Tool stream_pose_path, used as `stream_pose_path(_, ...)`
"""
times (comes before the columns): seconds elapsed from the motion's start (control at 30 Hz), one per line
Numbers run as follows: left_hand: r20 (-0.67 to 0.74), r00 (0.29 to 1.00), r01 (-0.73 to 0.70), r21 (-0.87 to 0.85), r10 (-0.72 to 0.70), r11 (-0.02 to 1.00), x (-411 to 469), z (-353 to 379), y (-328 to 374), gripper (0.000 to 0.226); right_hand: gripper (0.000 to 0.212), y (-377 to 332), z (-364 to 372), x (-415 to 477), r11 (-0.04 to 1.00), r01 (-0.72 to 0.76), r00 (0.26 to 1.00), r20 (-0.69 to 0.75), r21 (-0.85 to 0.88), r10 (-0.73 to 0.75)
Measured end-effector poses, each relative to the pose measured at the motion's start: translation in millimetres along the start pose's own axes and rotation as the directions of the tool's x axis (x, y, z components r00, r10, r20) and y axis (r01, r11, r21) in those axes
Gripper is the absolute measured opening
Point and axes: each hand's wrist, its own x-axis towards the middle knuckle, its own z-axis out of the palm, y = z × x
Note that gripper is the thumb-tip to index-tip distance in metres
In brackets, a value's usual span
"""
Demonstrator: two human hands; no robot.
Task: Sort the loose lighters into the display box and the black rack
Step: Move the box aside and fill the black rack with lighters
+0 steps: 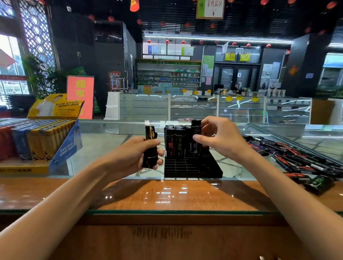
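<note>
**Item in hand:** one black lighter [196, 130], upright, centre of the frame, at the right end of the filled back rows of the black rack [192, 167]. It stands taller than its neighbours, so it is probably not yet seated in its cell.

**Risk:** pushed down off-line, it could catch on a cell wall and tip the standing lighters [175, 141] packed against it. The light rack could also skid on the glass counter [108, 143], as neither hand holds it down.

**Grip:** the right hand [222, 139] pinches this lighter narrowly. The thumb crosses its front at mid-height and the fingers curl behind its upper part. The cap rises above the fingers, and the base is hidden among the other lighters.

**Rack:** back rows full, front rows of cells open towards the viewer.

**Left hand** [131, 155]: just left of the rack, wrapped round a small bunch of black lighters [150, 148] held upright. The count is unclear.

**Loose stock:** black lighters [294, 155] lie scattered flat at the right of the frame, well apart from the rack.

**Display box** [65, 145]: left of the frame, yellow and blue card, lid up, holding rows of red, blue and yellow lighters [30, 140].

**Foreground:** wooden ledge [164, 195] under glass.
</note>
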Motion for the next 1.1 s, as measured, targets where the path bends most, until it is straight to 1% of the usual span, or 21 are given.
stream_pose_path(0.07,0.012,0.999,-0.043,0.074,0.042,0.996,-3,-2,0,0.022,0.022,-1,2,-1,0.995,0.041,0.999,-0.003,-0.093,-0.042)
stream_pose_path(0.17,0.009,0.995,-0.095,0.135,0.095,0.986,-6,-3,0,0.034,0.020,-1,6,-2,0.985,0.086,0.996,0.034,-0.152,-0.082)
stream_pose_path(0.27,-0.002,0.992,-0.123,0.145,0.124,0.982,-6,-4,1,0.035,0.019,-3,10,-2,0.980,0.090,0.995,0.047,-0.176,-0.083)
stream_pose_path(0.47,-0.015,0.994,-0.107,0.134,0.110,0.985,-6,-4,1,0.036,0.011,-3,17,-3,0.985,0.054,0.997,0.057,-0.166,-0.045)
stream_pose_path(0.53,0.004,0.996,-0.087,0.111,0.087,0.990,-6,-4,1,0.038,0.012,-2,18,-3,0.985,0.041,0.998,0.052,-0.171,-0.032)
stream_pose_path(0.67,0.110,0.992,-0.051,-0.048,0.056,0.998,-6,-2,3,0.040,0.013,-2,20,-4,0.988,0.025,0.999,0.030,-0.151,-0.021)
stream_pose_path(0.7,0.125,0.990,-0.053,-0.058,0.060,0.997,-6,-2,2,0.038,0.014,-2,20,-5,0.986,0.026,1.000,0.016,-0.165,-0.024)
stream_pose_path(0.73,0.124,0.990,-0.063,-0.038,0.067,0.997,-6,-2,2,0.036,0.015,-3,20,-6,0.981,0.028,1.000,-0.002,-0.192,-0.029)
stream_pose_path(0.8,0.083,0.992,-0.096,0.076,0.090,0.992,-6,-3,1,0.034,0.017,-4,18,-9,0.973,0.033,0.997,-0.060,-0.227,-0.048)
stream_pose_path(0.87,0.032,0.990,-0.139,0.203,0.135,0.969,-6,-2,0,0.035,0.014,-9,15,-11,0.981,0.055,0.987,-0.137,-0.186,-0.081)
stream_pose_path(0.9,0.012,0.987,-0.158,0.247,0.160,0.956,-6,-2,0,0.035,0.013,-13,14,-11,0.990,0.075,0.983,-0.156,-0.122,-0.094)
stream_pose_path(0.93,-0.004,0.983,-0.173,0.279,0.182,0.944,-6,-1,-1,0.033,0.013,-18,14,-11,0.995,0.097,0.985,-0.143,-0.034,-0.101)
stream_pose_path(1.0,-0.020,0.978,-0.189,0.323,0.206,0.927,-6,0,-1,0.029,0.020,-30,14,-12,0.986,0.130,0.991,-0.017,0.108,-0.129)
stream_pose_path(1.07,-0.023,0.975,-0.197,0.353,0.219,0.915,-6,1,-1,0.025,0.030,-37,18,-12,0.979,0.174,0.976,0.110,0.109,-0.186)
stream_pose_path(1.1,-0.025,0.975,-0.199,0.363,0.223,0.910,-6,1,-1,0.022,0.033,-39,20,-12,0.976,0.195,0.969,0.138,0.097,-0.207)
